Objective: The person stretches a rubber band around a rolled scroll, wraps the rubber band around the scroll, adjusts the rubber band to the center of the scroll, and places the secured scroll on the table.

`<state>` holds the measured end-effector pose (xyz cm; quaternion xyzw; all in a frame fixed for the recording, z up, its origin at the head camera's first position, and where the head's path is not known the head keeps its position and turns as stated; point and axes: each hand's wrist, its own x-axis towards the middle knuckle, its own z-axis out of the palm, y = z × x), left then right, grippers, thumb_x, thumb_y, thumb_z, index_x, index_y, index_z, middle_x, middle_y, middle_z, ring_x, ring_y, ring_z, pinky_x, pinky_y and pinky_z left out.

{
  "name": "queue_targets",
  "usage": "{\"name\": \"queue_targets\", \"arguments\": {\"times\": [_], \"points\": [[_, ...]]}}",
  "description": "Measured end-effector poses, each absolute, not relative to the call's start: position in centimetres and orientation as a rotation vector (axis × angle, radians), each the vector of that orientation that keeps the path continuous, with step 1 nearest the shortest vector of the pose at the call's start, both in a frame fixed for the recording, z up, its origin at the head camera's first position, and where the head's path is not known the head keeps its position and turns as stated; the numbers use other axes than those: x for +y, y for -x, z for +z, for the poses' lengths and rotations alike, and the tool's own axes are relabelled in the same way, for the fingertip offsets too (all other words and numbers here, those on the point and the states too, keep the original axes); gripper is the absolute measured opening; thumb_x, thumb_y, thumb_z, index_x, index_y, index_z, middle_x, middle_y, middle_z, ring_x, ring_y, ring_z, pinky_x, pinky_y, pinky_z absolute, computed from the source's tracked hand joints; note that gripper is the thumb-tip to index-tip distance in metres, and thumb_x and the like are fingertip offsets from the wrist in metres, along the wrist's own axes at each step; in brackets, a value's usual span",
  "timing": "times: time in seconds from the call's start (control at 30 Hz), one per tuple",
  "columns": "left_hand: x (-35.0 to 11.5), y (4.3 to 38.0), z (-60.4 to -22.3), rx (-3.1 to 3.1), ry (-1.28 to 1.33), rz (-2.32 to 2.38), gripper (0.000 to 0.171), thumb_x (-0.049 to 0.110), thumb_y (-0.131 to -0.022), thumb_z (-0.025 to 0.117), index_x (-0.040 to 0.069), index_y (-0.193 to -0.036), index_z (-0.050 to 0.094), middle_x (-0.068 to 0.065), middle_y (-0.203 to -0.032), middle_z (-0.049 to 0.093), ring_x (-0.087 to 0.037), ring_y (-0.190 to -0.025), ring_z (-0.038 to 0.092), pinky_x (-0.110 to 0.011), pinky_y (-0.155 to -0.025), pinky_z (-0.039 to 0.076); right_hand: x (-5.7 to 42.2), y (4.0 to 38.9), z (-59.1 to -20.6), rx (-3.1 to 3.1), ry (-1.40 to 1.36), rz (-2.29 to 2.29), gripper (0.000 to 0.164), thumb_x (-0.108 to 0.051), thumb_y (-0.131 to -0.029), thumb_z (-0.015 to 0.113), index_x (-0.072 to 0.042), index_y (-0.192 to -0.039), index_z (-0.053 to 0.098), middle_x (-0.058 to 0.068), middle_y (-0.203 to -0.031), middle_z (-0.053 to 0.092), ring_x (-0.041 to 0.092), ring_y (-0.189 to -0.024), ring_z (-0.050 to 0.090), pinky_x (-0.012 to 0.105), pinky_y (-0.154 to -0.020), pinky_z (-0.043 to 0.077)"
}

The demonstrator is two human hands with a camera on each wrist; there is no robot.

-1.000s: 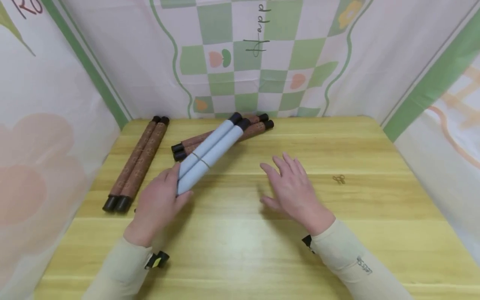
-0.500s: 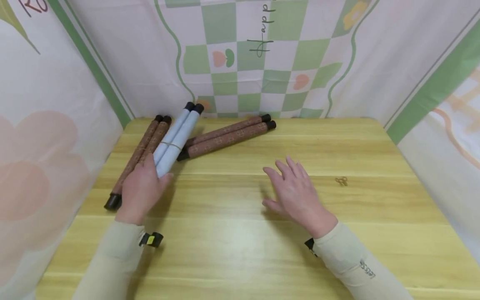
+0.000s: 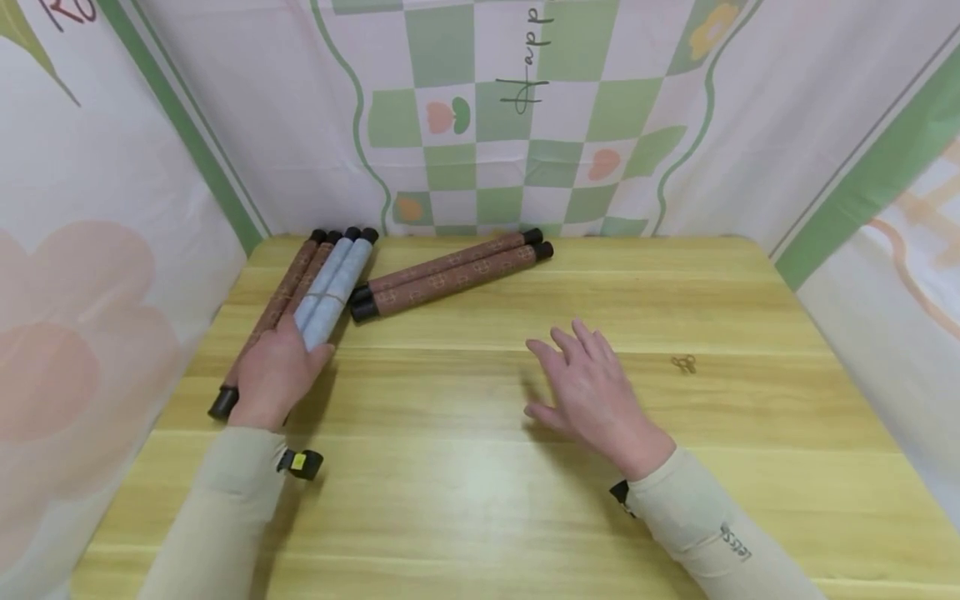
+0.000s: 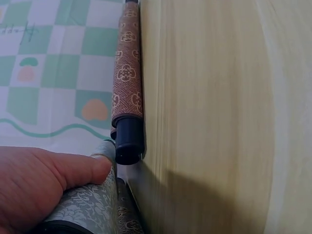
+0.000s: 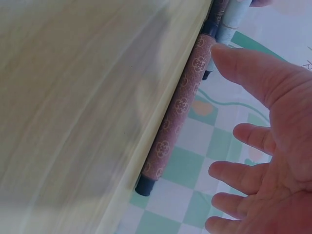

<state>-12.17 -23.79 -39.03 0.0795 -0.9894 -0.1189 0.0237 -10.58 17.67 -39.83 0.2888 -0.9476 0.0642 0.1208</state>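
Observation:
My left hand [image 3: 273, 367] grips the near end of a pair of pale blue patterned scrolls [image 3: 333, 279], banded together, with black end knobs. In the left wrist view the thumb lies along one blue scroll [image 4: 90, 207]. This pair lies slanted over or against a pair of brown scrolls [image 3: 258, 342], partly hidden by the hand. Another brown pair [image 3: 457, 273] lies at the back middle, its left end close to the blue pair. Held over the table's right half, my right hand [image 3: 592, 396] has its fingers spread and nothing in it.
Several small brown rubber bands [image 3: 684, 364] lie on the wooden table [image 3: 480, 500], right of the right hand. Printed cloth [image 3: 495, 167] hangs behind the table's back edge and along both sides.
My left hand has carried the blue scrolls leftward and lowered them from above the back brown pair to the left brown pair. My right hand has stayed nearly still.

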Motion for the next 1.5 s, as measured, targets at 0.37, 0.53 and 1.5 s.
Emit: {"name": "queue_targets", "arguments": {"times": [0.37,0.53,1.5], "points": [[-24.1,12.4,-39.1,-3.064,-0.236,-0.345,0.079,0.043,-0.098,0.064,-0.023,-0.135,0.044,-0.047,-0.115,0.054,-0.058,-0.100,0.061,-0.068,-0.074,0.052,17.6,10.4,-40.2,-2.760,-0.860,0.171,0.090,-0.050,-0.076,0.089,-0.006,-0.146,0.055,0.031,-0.142,0.057,0.056,-0.142,0.041,0.069,-0.115,0.035],[-24.1,12.9,-39.1,-3.082,-0.256,-0.356,0.076,0.044,-0.098,0.062,-0.022,-0.132,0.047,-0.046,-0.117,0.053,-0.058,-0.103,0.061,-0.067,-0.075,0.052,17.4,10.3,-40.4,-2.781,-0.853,0.148,0.088,-0.051,-0.077,0.089,-0.007,-0.146,0.055,0.029,-0.143,0.058,0.055,-0.143,0.041,0.069,-0.116,0.035],[-23.7,12.7,-40.9,-3.158,-0.360,-0.299,0.076,0.048,-0.095,0.064,-0.018,-0.130,0.048,-0.046,-0.107,0.057,-0.059,-0.094,0.064,-0.070,-0.067,0.052,17.5,9.9,-40.7,-2.785,-0.866,0.153,0.087,-0.051,-0.075,0.090,-0.009,-0.144,0.056,0.028,-0.141,0.059,0.055,-0.141,0.044,0.070,-0.115,0.035]]}}
